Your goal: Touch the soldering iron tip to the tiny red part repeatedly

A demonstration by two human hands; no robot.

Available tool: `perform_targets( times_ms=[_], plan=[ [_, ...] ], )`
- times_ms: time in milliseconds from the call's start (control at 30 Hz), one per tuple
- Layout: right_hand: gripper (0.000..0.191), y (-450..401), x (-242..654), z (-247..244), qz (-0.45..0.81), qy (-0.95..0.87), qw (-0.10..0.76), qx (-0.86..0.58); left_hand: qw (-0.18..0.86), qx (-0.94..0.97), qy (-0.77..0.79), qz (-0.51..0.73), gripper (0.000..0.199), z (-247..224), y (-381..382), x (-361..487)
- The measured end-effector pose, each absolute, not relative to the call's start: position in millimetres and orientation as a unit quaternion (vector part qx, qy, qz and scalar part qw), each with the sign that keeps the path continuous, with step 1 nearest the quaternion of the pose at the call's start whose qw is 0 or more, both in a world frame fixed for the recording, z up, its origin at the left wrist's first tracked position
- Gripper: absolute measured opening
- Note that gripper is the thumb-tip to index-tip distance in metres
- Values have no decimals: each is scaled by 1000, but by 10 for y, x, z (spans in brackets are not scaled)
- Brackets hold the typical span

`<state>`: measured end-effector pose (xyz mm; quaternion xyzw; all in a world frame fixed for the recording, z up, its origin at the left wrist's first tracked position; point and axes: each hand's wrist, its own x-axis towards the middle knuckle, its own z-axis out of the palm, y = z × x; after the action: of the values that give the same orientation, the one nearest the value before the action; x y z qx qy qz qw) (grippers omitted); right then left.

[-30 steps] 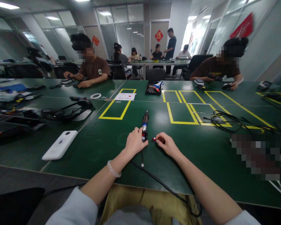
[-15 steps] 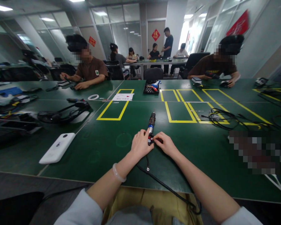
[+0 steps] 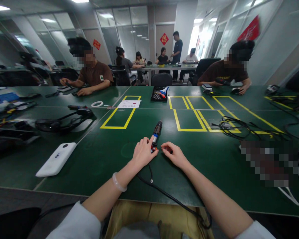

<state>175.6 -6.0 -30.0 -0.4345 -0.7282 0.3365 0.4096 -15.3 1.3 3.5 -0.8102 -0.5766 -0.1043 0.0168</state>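
Note:
My left hand (image 3: pixel 142 152) is closed around the rear of an opened electric screwdriver (image 3: pixel 156 131), pressing it to the green table. Its dark front points away from me, a silver and blue section shows ahead of my fingers, and small red parts peek out by my thumb. A black cord (image 3: pixel 169 196) and a thin lead with a ring terminal (image 3: pixel 151 181) trail towards me. Just right of the screwdriver and apart from it, my right hand (image 3: pixel 175 155) has thumb and forefinger drawn together. Whatever lies between them is too small to make out.
A white numbered case (image 3: pixel 56 160) lies at left, with a black headset (image 3: pixel 64 121) beyond. Further back is a black tray of parts (image 3: pixel 159 94). Yellow tape outlines (image 3: pixel 190 130) mark the table, and coiled black cables (image 3: pixel 229 124) lie right. Two people sit opposite.
My right hand has drawn back from the screwdriver's rear, leaving a gap. The screwdriver leans slightly more to the right at its tip. The whole view has shifted a little.

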Motion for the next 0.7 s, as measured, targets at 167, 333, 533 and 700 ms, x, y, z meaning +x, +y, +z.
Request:
perform_targets(
  times_ms=[167,333,533,700],
  plan=[
    [18,-74,1779,-278,338,-729,398,-443,44,-794,-603,-64,66,105,2,-564],
    [16,-84,1776,-269,327,-739,391,-442,59,-748,-660,-24,67,146,51,-1217],
    [16,-87,1763,-273,316,-745,382,-447,67,-687,-724,4,70,113,127,-2129],
    [15,-73,1769,-298,316,-749,378,-442,78,-641,-764,19,69,100,156,-2677]
  ],
)
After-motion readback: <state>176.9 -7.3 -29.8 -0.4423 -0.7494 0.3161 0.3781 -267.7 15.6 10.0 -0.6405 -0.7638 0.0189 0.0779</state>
